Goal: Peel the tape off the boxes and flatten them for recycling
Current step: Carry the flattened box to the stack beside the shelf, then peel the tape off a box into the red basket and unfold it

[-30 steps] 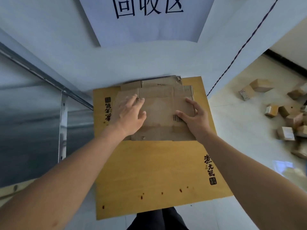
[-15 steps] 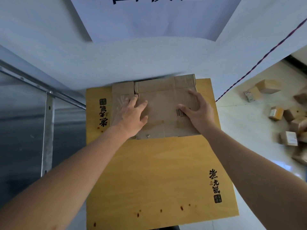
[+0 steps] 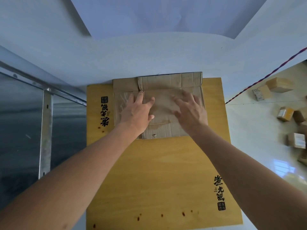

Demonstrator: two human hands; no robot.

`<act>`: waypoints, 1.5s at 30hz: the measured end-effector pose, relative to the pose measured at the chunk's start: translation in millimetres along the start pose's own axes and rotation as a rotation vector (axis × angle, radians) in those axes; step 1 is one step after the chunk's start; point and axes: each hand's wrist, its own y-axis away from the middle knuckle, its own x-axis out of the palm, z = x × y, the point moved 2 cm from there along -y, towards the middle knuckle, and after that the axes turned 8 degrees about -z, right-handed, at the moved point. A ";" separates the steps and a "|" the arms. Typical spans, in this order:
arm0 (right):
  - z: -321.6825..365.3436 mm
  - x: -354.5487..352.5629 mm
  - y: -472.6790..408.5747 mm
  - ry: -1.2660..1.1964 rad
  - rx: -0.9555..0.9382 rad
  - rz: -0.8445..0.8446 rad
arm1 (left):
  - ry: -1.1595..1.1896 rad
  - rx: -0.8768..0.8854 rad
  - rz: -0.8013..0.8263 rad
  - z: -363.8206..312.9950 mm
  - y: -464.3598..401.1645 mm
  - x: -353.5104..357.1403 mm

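Both hands flat, fingers spread, nothing gripped: left hand (image 3: 137, 112) and right hand (image 3: 191, 110) on one flattened cardboard box (image 3: 166, 90). Right hand motion-blurred, contact unclear. Box lies at far edge of the yellow board (image 3: 157, 171), against the white wall (image 3: 149, 52). About eight intact small boxes (image 3: 280, 84) on the floor, right, some cut off by frame edge.

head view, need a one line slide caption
Both hands press flattened cardboard onto a yellow board.
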 end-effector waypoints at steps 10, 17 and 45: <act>15.2 7.9 -3.5 0.032 0.083 0.191 | -0.052 0.022 -0.002 -0.6 -5.5 6.2; 19.3 3.4 -1.2 0.026 0.107 0.180 | -0.001 0.016 -0.053 2.5 4.5 6.2; 91.6 -188.3 181.1 -0.063 -0.481 -0.136 | -0.102 0.044 -0.393 -19.4 256.2 -169.3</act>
